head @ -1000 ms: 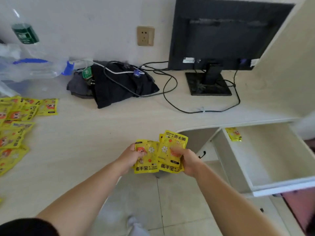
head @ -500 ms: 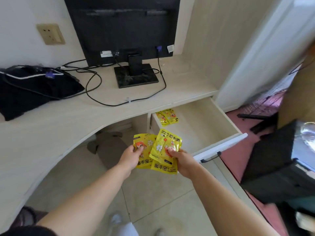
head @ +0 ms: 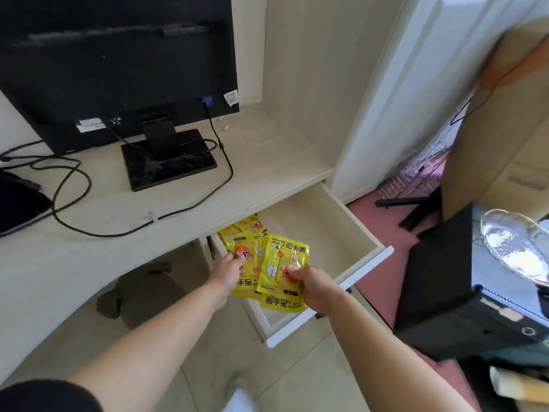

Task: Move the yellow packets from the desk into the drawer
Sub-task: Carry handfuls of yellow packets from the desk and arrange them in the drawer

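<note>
Head view looks down on both hands holding yellow packets over the open drawer (head: 350,233), which is pulled out from under the desk (head: 261,162). The left hand (head: 227,273) pinches one packet (head: 248,257) by its left edge, thumb on the printed face, fingers hidden behind it. The right hand (head: 315,288) grips a small fanned stack (head: 282,272) at its right side, thumb pressed on top; the topmost packet of that stack overlaps the left hand's packet. All the held packets hang above the drawer's near left corner, and whether they touch its floor cannot be told. More packets (head: 243,228) lie flat in the drawer's back left corner, partly under the desk edge and partly covered by the held ones. The rest of the drawer floor shows bare pale wood. On the desk stands a black monitor (head: 118,63) on a square base, its cables (head: 71,200) looping across the top. A dark box (head: 445,292) sits on the floor right of the drawer.
</note>
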